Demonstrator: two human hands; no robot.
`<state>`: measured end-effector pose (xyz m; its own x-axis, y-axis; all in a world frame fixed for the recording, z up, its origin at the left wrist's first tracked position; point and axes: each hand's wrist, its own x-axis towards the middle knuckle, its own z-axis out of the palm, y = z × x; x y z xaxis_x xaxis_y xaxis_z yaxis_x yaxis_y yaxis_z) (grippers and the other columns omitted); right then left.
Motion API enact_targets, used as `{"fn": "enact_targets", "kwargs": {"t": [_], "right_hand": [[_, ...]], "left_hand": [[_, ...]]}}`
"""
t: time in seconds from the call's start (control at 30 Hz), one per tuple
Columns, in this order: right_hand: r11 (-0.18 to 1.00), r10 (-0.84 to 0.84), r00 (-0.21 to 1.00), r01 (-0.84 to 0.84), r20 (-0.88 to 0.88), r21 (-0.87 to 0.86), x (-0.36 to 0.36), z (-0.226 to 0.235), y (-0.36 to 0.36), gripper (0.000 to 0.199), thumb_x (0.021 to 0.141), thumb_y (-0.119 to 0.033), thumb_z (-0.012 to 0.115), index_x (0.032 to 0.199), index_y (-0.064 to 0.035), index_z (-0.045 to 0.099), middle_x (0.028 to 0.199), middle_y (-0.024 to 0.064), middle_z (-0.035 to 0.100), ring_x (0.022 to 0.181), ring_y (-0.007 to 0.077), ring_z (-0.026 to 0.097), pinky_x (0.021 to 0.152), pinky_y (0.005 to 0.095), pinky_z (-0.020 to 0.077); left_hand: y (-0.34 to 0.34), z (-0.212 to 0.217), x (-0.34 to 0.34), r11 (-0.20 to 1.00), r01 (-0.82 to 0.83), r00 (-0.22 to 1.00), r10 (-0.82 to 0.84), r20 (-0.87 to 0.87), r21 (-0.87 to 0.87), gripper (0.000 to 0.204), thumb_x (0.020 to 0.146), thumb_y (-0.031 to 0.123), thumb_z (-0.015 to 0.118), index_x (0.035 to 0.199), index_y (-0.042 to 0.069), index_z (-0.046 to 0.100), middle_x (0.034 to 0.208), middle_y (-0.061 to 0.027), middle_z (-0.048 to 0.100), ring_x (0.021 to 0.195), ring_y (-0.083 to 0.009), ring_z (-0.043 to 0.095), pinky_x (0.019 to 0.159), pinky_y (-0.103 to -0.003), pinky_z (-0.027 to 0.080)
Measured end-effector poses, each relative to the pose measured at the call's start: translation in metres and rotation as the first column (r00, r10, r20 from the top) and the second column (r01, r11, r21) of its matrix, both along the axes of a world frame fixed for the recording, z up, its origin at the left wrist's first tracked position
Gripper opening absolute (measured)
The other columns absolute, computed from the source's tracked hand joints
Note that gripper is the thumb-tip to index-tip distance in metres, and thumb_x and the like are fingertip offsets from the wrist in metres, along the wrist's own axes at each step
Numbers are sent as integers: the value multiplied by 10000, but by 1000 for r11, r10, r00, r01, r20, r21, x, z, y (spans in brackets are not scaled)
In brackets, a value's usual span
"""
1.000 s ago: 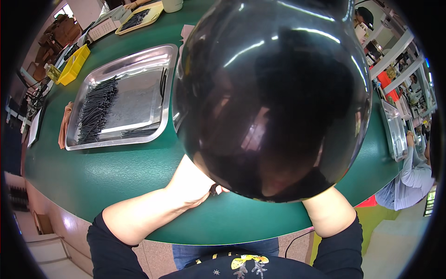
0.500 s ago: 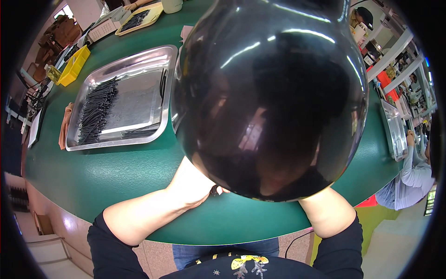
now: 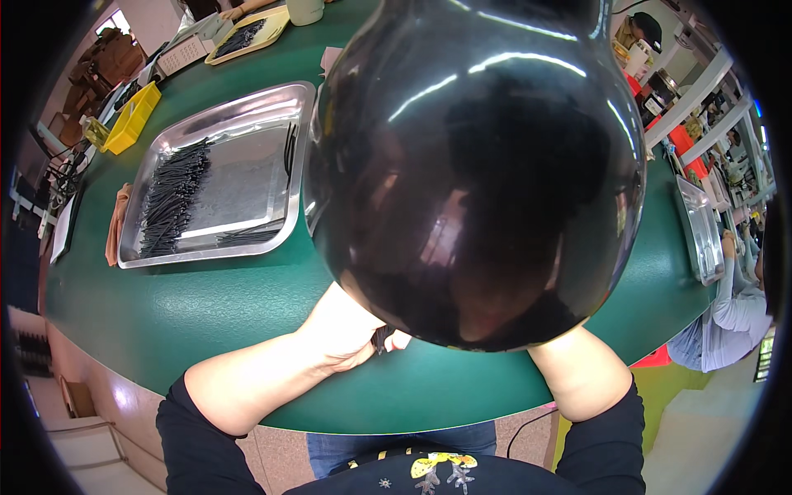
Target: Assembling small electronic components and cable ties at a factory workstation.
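A large, glossy black dome [image 3: 478,190] fills the middle of the view and covers the space in front of me. My left hand [image 3: 346,328] is just under its lower left edge, over the table. The fingers are curled closed, and a small black piece [image 3: 381,337] shows between them; most of it is hidden. Of my right arm, only the forearm [image 3: 582,371] shows, running up behind the dome's lower right edge. The dome hides my right hand and whatever it may hold.
Left of the dome, a steel tray [image 3: 247,210] holds many thin black rods [image 3: 172,198]. Beyond lie a yellow bin [image 3: 132,120], a cream tray [image 3: 268,31] of black pieces and a brown cloth [image 3: 120,223]. At right are a clear tray [image 3: 700,235] and a co-worker's sleeve [image 3: 734,309].
The black dome sits slightly farther left and higher in the view. My left hand has shifted a little, and more of its fingertip and the black piece shows.
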<state>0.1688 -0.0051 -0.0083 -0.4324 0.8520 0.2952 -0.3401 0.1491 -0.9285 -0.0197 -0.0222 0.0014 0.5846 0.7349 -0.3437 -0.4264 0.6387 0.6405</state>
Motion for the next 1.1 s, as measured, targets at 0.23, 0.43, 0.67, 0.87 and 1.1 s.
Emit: {"fn": "enact_targets", "kwargs": {"t": [0.23,0.43,0.67,0.87,1.1], "right_hand": [[998,-21,1000,21,0,66,-5,11,2,927,501,-87,827,1261,16,307,1222,106,415,1109,199,412,941,351,347],[985,-136,967,109,-214,-135,-9,-3,1,606,737,8,616,1259,25,309,1203,112,433,1104,187,421,921,312,365],[976,-211,978,210,-3,-62,0,-10,-1,557,754,19,572,1250,31,319,1172,115,455,1055,186,461,894,315,388],[998,-13,966,-4,-257,-67,6,-18,2,557,741,10,604,1235,16,347,1155,101,463,1035,176,463,879,310,395],[986,-163,986,163,-23,34,-6,-3,-7,620,708,8,650,1241,4,332,1169,97,452,1044,178,455,877,306,397]], "left_hand": [[-3,7,2,988,155,971,-155,183,15,240,728,-12,602,954,-35,524,654,-124,560,497,-159,546,422,-226,432],[-3,10,1,989,48,990,-29,-135,142,127,719,-35,571,844,-54,550,610,-122,571,503,-164,569,452,-232,462],[-2,14,3,986,25,994,-8,-105,166,74,742,-11,553,805,-48,555,619,-129,581,523,-183,582,483,-256,486],[-3,-2,0,964,30,997,-47,57,265,76,747,-22,521,813,-43,552,637,-141,584,576,-180,584,513,-254,472],[-1,23,1,902,168,930,-12,-367,398,67,721,-37,518,688,-40,576,615,-117,600,545,-149,579,497,-236,466]]}}
